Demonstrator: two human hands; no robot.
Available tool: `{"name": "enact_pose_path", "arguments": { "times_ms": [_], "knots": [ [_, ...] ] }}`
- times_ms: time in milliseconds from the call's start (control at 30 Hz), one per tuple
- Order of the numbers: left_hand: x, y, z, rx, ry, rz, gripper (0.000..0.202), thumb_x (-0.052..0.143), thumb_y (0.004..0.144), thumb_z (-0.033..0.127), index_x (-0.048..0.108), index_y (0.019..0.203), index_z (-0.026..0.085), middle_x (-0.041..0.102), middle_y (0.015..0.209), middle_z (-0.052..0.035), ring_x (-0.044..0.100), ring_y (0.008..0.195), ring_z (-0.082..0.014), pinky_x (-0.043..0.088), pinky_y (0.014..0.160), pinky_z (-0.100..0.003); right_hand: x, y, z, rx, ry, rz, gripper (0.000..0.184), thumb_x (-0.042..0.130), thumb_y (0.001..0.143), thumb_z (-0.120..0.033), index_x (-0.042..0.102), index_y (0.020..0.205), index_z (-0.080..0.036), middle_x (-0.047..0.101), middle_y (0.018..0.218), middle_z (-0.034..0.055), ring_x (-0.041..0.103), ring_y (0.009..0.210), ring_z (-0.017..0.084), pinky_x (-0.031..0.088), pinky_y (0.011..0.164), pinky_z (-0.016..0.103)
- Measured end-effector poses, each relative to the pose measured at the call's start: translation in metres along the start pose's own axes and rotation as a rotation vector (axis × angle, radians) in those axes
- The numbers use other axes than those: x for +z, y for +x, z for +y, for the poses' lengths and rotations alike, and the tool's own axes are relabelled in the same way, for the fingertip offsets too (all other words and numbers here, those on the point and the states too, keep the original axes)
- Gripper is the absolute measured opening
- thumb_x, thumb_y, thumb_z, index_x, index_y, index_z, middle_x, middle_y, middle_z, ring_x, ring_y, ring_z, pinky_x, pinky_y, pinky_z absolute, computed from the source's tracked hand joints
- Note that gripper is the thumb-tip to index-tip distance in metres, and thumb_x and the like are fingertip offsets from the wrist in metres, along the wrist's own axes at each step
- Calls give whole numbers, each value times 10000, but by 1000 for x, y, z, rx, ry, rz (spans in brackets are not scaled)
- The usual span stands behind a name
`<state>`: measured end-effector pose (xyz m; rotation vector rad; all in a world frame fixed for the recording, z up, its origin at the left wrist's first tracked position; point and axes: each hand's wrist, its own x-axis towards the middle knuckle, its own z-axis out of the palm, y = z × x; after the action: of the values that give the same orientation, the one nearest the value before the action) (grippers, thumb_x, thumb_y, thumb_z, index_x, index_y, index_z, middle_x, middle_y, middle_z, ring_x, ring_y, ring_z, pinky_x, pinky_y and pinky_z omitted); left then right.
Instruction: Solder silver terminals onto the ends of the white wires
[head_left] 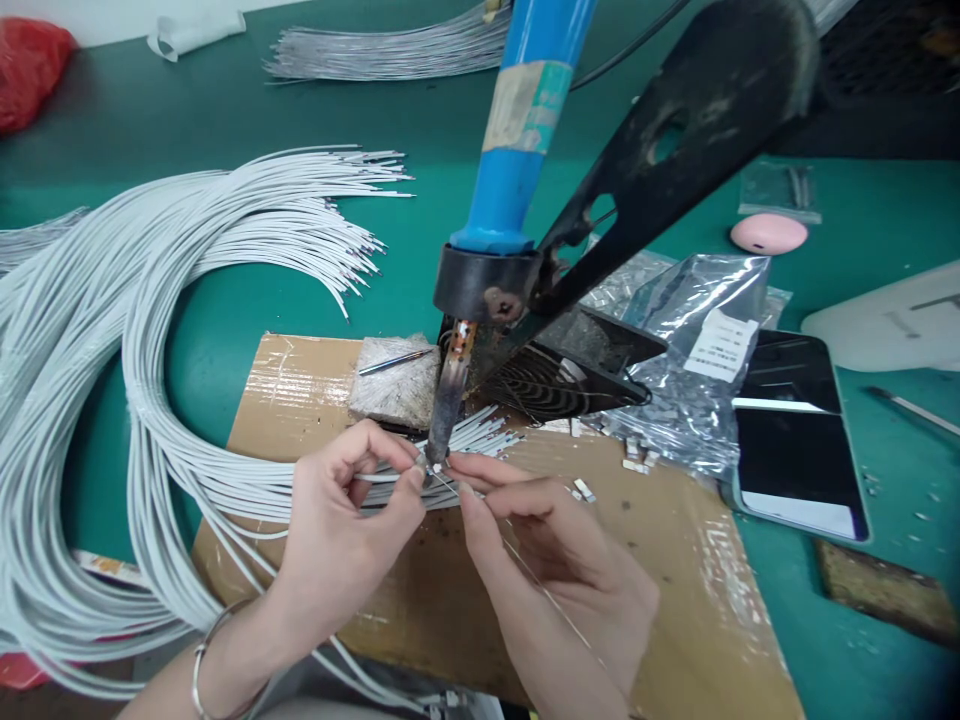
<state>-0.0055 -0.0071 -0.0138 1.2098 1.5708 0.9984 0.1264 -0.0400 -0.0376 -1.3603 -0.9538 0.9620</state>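
Note:
A blue-handled soldering iron hangs tip down in a black metal holder. Under its tip, my left hand pinches the end of a white cable between thumb and forefinger. A tiny pale piece sits right at the iron's tip; its exact shape is too small to tell. My right hand is closed on a thin solder wire, whose front end points at the tip and whose tail trails back across the palm. Behind both hands lies a bunch of white cables with stripped ends.
Brown cardboard covers the green table. Large looped cables fill the left. A wire-wrapped block, a black fan, a clear plastic bag, a phone and small metal pieces lie around.

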Motion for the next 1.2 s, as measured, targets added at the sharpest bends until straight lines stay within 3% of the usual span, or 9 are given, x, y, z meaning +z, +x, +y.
{"name": "enact_pose_path", "arguments": {
  "times_ms": [100, 200, 533, 733, 1200],
  "knots": [
    [0, -2, -1, 3, 4, 8, 115, 691, 798, 136, 646, 717, 205, 696, 748, 12, 514, 602, -120, 309, 501, -247, 0, 0, -1, -3, 5, 1, 166, 743, 892, -179, 672, 747, -219, 819, 1026, 54, 789, 942, 193, 649, 860, 293],
    [0, -2, -2, 4, -13, 7, 119, 694, 804, 140, 648, 722, 212, 720, 801, -2, 590, 710, -150, 346, 531, -247, 0, 1, -1, -18, -4, -9, 176, 734, 897, -170, 660, 744, -218, 821, 1028, 52, 792, 933, 185, 647, 850, 276],
    [-3, 2, 4, -16, -40, -19, 123, 705, 808, 165, 654, 704, 207, 711, 761, 7, 528, 621, -126, 333, 525, -251, 1, 2, -3, -24, 12, -13, 181, 732, 896, -147, 667, 753, -237, 817, 1048, -3, 781, 952, 132, 616, 878, 203],
    [-4, 5, 13, -27, -25, -31, 115, 714, 762, 178, 652, 669, 203, 722, 737, -23, 565, 648, -156, 304, 480, -251, 1, 1, -5, -32, 15, -6, 174, 737, 895, -150, 670, 753, -225, 814, 1031, 29, 784, 925, 163, 634, 871, 259],
    [-4, 6, 12, 34, -9, -16, 108, 701, 757, 162, 665, 661, 196, 729, 717, -21, 589, 636, -154, 337, 473, -229, 2, 3, -2, -67, 4, -23, 170, 733, 897, -124, 676, 779, -233, 812, 1048, -21, 777, 936, 107, 611, 880, 178]
  ]
}}
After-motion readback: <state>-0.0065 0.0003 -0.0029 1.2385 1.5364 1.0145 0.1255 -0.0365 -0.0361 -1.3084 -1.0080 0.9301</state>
